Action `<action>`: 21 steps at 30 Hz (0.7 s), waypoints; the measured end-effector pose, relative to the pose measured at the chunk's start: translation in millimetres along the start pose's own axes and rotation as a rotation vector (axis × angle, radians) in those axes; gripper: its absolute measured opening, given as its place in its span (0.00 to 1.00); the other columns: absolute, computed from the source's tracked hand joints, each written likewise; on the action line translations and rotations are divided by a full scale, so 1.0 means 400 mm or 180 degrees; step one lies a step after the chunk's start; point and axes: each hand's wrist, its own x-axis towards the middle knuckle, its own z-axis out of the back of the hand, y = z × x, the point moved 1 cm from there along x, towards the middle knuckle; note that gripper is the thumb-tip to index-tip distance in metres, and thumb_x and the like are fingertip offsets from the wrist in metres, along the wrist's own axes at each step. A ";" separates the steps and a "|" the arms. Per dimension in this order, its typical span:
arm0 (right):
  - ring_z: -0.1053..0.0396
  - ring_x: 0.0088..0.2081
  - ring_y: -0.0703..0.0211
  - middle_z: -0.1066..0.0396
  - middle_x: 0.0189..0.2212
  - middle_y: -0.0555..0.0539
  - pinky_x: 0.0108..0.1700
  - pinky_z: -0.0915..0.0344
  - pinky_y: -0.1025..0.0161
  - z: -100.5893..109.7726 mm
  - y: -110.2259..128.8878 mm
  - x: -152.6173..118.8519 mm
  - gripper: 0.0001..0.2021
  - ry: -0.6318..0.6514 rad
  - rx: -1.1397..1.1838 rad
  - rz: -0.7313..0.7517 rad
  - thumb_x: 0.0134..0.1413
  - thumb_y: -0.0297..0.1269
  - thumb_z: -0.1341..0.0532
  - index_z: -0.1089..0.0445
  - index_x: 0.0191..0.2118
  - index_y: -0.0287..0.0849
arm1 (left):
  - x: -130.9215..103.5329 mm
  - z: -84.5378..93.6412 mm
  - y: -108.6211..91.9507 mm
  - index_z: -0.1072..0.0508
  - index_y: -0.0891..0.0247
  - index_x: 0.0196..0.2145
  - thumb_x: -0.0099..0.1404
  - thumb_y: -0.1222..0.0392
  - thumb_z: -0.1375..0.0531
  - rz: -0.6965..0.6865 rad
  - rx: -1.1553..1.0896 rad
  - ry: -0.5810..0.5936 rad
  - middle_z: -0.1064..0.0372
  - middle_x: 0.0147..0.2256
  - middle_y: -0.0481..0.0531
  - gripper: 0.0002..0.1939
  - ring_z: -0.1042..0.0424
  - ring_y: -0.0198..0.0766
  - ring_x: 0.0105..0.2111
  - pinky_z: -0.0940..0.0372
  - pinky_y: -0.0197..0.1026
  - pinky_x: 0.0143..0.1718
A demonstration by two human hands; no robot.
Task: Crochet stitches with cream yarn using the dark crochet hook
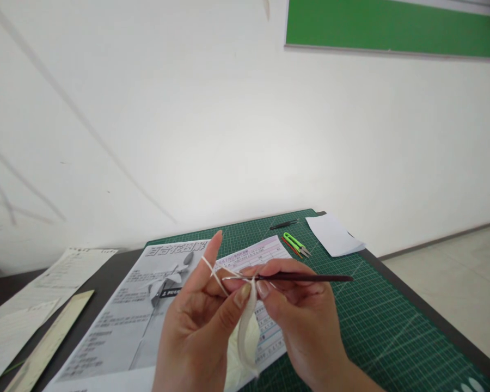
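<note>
My left hand (200,321) pinches a pale cream crochet piece (248,332) between thumb and fingers, its strip hanging down below the thumb. White yarn (213,272) wraps around the raised left index finger and runs to the work. In my right hand (304,310) is a crochet hook (310,277) with a dark red-brown handle, lying nearly level. Its thin metal tip points left, at the top of the piece beside the left thumb. Both hands meet there, above the papers. The fine stitches are too small to make out.
A green cutting mat (375,310) covers the table, with a printed sheet (265,247), a picture page (122,305) and white paper (330,234) on it. Green thread snips (296,243) and black tweezers (283,224) lie beyond. A ruler (51,340) is at left, a white wall behind.
</note>
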 end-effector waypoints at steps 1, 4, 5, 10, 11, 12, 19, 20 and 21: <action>0.23 0.34 0.59 0.19 0.30 0.49 0.36 0.28 0.66 0.000 0.000 0.000 0.08 0.0006 0.0016 -0.0003 0.42 0.25 0.32 0.24 0.29 0.46 | -0.002 -0.003 -0.001 0.28 0.51 0.52 0.46 0.70 0.30 -0.0015 -0.0008 -0.0014 0.27 0.23 0.45 0.34 0.27 0.31 0.27 0.32 0.31 0.35; 0.22 0.34 0.59 0.19 0.30 0.49 0.37 0.27 0.65 -0.001 0.001 0.002 0.07 0.0094 0.0075 0.0004 0.44 0.25 0.32 0.24 0.30 0.45 | -0.015 -0.015 -0.005 0.29 0.52 0.53 0.46 0.70 0.30 -0.0043 -0.0004 -0.0158 0.27 0.22 0.44 0.35 0.27 0.30 0.27 0.32 0.30 0.35; 0.22 0.34 0.59 0.19 0.30 0.49 0.38 0.27 0.66 -0.001 0.001 0.003 0.07 0.0139 0.0092 0.0018 0.44 0.25 0.32 0.24 0.30 0.45 | -0.019 -0.019 -0.006 0.29 0.52 0.53 0.47 0.70 0.30 -0.0064 -0.0010 -0.0210 0.27 0.23 0.44 0.35 0.28 0.29 0.27 0.33 0.29 0.35; 0.22 0.36 0.59 0.19 0.32 0.50 0.41 0.28 0.64 0.001 0.003 0.005 0.08 0.0278 0.0161 0.0011 0.44 0.25 0.32 0.24 0.30 0.47 | -0.034 -0.028 -0.002 0.32 0.51 0.56 0.49 0.68 0.31 -0.0270 0.0114 -0.0274 0.28 0.24 0.43 0.36 0.27 0.31 0.29 0.32 0.29 0.36; 0.22 0.36 0.59 0.19 0.32 0.50 0.42 0.27 0.64 0.002 0.003 0.005 0.08 0.0271 0.0172 -0.0013 0.44 0.25 0.32 0.24 0.30 0.47 | -0.036 -0.028 0.001 0.32 0.50 0.56 0.50 0.68 0.31 -0.0314 0.0162 -0.0277 0.28 0.24 0.43 0.36 0.27 0.31 0.30 0.32 0.30 0.37; 0.22 0.36 0.58 0.19 0.32 0.50 0.42 0.27 0.63 0.003 0.003 0.005 0.08 0.0267 0.0185 -0.0039 0.44 0.25 0.32 0.24 0.29 0.47 | -0.036 -0.028 0.003 0.32 0.50 0.55 0.50 0.68 0.32 -0.0357 0.0201 -0.0284 0.29 0.24 0.42 0.35 0.27 0.31 0.30 0.32 0.30 0.38; 0.23 0.36 0.62 0.19 0.32 0.51 0.41 0.28 0.67 0.009 -0.002 0.008 0.09 0.0404 0.0384 -0.0125 0.44 0.24 0.31 0.24 0.30 0.47 | -0.041 -0.031 0.014 0.29 0.44 0.52 0.50 0.67 0.31 -0.0619 0.0363 -0.0450 0.24 0.27 0.42 0.33 0.24 0.34 0.36 0.33 0.25 0.37; 0.23 0.36 0.62 0.19 0.32 0.51 0.41 0.28 0.67 0.009 -0.002 0.008 0.09 0.0415 0.0388 -0.0122 0.44 0.24 0.31 0.24 0.30 0.47 | -0.042 -0.031 0.015 0.29 0.43 0.52 0.50 0.67 0.31 -0.0645 0.0402 -0.0487 0.24 0.28 0.42 0.33 0.24 0.34 0.37 0.33 0.26 0.37; 0.23 0.36 0.62 0.19 0.32 0.51 0.41 0.28 0.67 0.008 -0.002 0.008 0.09 0.0408 0.0384 -0.0111 0.44 0.24 0.31 0.24 0.30 0.47 | -0.042 -0.030 0.016 0.29 0.42 0.52 0.50 0.67 0.31 -0.0662 0.0425 -0.0506 0.24 0.28 0.42 0.33 0.24 0.35 0.38 0.33 0.27 0.38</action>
